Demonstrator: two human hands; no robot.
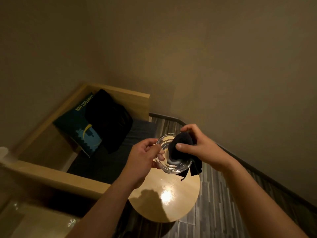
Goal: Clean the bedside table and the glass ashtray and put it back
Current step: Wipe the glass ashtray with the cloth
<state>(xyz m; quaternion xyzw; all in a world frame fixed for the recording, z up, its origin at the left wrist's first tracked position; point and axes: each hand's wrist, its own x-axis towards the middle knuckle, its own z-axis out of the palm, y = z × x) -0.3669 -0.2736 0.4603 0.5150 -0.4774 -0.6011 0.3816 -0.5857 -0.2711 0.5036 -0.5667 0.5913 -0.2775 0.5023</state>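
While both hands work above it, the round pale-wood surface [178, 208] lies nearest, bare and glossy under a bright glare. Just over its far edge the left hand [145, 158] is closed on the rim of the glass ashtray [171, 162], held in the air and tipped. The right hand [197, 145] pinches a soft black cloth [180, 148], pressed into the bowl. Thick, clear and smooth, the ashtray is likely heavy, slippery and breakable; the rim gives the surest hold. Beyond, a wooden bench holds a dark cushion [109, 121].
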